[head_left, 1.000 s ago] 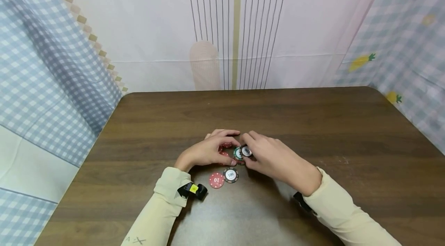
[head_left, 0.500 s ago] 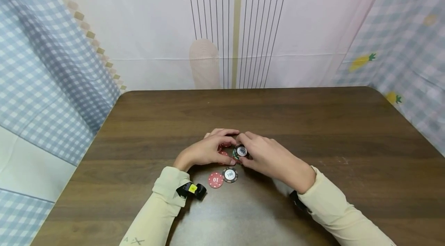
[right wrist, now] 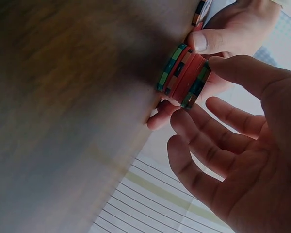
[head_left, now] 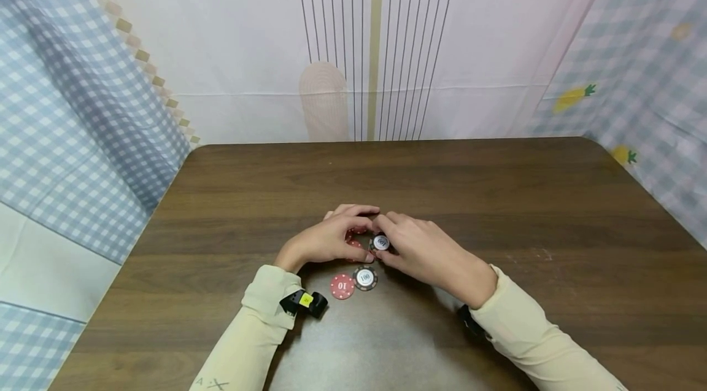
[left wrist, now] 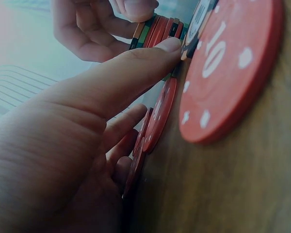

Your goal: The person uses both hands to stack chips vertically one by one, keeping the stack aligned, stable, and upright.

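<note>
A short stack of poker chips (right wrist: pixel 179 73), its edges banded green, red and dark, stands on the table between a person's two hands. On top lies a dark chip (head_left: pixel 381 242) with a white centre. The right hand (head_left: pixel 422 251) pinches it by the rim, thumb on the near side and fingertips opposite. The left hand (head_left: pixel 326 242) arches beside the stack, thumb against its near side and forefinger curved round the far side; its other fingers spread loosely beyond.

The step in hand appears to be squaring the top chip on the stack. The next move seems to call for a level release by the right hand while the left steadies the sides, since a nudge could skew the layers.

Under the left hand's arch, red chips (head_left: pixel 354 250) lie on the table, partly hidden. Nearer the person than the grip, a red chip marked 10 (head_left: pixel 342 286) lies flat just beside a black chip marked 100 (head_left: pixel 365 278). Bare brown table (head_left: pixel 497 194) stretches away beyond both hands.

A second earlier, the dark chip was off to the right, exposing a green chip; now it covers that chip almost wholly, and the right hand sits slightly further left. The 10 and 100 pair looks unmoved.
</note>
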A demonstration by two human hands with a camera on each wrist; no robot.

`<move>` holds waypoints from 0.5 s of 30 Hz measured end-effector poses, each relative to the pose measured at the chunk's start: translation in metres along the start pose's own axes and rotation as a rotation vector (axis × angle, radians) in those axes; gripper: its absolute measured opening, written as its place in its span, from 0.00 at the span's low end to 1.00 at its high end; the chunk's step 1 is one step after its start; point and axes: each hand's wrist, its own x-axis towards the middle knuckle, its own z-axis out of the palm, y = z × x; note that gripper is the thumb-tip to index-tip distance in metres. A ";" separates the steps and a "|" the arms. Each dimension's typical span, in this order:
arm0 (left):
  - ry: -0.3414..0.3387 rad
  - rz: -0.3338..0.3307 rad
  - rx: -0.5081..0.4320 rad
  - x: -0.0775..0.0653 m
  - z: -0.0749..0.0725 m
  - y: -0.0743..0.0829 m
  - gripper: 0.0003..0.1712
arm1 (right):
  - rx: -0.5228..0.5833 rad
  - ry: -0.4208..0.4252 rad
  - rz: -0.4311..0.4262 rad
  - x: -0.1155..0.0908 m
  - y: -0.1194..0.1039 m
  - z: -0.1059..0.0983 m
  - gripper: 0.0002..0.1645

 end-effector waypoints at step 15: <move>-0.010 0.001 -0.022 -0.001 -0.001 0.002 0.21 | 0.241 -0.130 0.132 -0.002 0.006 0.001 0.35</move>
